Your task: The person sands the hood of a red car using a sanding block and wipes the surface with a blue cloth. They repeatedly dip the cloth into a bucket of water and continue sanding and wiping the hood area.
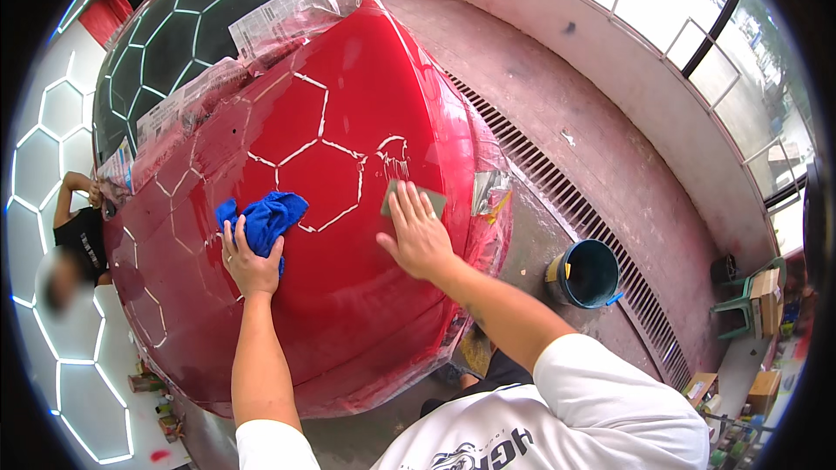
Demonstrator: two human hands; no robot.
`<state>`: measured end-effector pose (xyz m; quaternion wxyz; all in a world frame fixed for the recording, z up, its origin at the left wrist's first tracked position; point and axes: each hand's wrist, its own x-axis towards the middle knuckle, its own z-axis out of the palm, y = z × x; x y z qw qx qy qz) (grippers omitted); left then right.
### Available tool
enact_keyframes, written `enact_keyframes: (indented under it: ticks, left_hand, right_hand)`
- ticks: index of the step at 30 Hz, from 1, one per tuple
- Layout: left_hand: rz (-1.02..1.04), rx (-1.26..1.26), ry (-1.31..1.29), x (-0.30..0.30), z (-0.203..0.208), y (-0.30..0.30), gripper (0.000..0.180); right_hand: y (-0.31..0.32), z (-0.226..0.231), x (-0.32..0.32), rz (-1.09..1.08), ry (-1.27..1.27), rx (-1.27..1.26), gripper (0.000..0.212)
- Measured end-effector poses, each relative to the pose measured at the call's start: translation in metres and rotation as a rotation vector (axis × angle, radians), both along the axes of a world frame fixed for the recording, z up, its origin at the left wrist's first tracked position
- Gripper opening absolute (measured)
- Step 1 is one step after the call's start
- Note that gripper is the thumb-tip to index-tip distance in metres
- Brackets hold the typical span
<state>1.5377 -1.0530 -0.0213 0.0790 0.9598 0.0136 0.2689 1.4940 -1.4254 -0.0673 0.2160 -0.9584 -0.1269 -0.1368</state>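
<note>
A red car hood spreads out before me, its paint wet and glossy in the middle and duller toward the left. My left hand grips a bunched blue cloth against the hood. To the right, my right hand presses a grey-green sanding sheet flat on the paint, fingers nearly straight and thumb apart. Most of the sheet lies beneath the fingers. Whitish streaks of liquid show on the paint just beyond it.
Newspaper masking lines the windshield's base. A dark bucket stands on the floor at right, beside a long drain grate. Another person leans at the car's left side. Boxes rest on a green chair at far right.
</note>
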Motion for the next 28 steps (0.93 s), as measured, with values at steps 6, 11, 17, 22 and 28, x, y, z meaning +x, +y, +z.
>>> enact_keyframes:
  ticks: [6,11,17,22,28]
  left_hand:
    - [0.014,-0.027,-0.006,-0.003,0.008,-0.005,0.099]
    - [0.009,-0.035,-0.016,-0.003,0.012,-0.014,0.099]
    - [0.006,-0.029,-0.018,-0.008,0.012,-0.008,0.096]
    - [0.033,-0.020,0.109,-0.003,0.016,0.014,0.099]
    - [0.389,-0.116,0.011,-0.010,-0.017,0.146,0.104]
  right_hand:
    - [-0.007,-0.035,-0.109,0.095,0.062,-0.073,0.091]
    - [-0.030,0.016,0.018,-0.041,0.005,-0.078,0.078]
    - [0.009,-0.037,-0.097,0.097,0.092,-0.078,0.084]
    - [0.000,-0.019,-0.084,0.074,0.113,-0.092,0.093]
    - [-0.031,0.040,0.108,0.008,0.093,-0.119,0.101]
